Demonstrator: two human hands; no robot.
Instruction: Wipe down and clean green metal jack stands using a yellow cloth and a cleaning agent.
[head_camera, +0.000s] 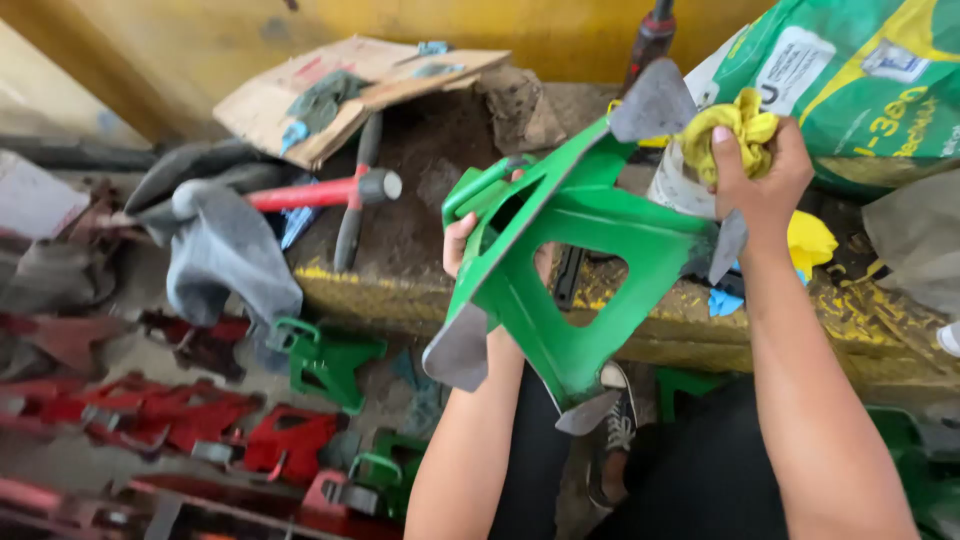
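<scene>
Green metal stand (575, 250), pyramid-shaped with grey feet, is held up in the air above a grimy yellow-edged ledge (400, 285). Left hand (470, 245) grips it from behind near its narrow top end, fingers curled around the frame and mostly hidden by it. Right hand (760, 165) is clenched tight around a crumpled yellow rag (735, 135), just beside one grey foot. Red and green stands (300, 400) lie on the floor below, and a red-handled hammer (320, 190) rests on the ledge.
</scene>
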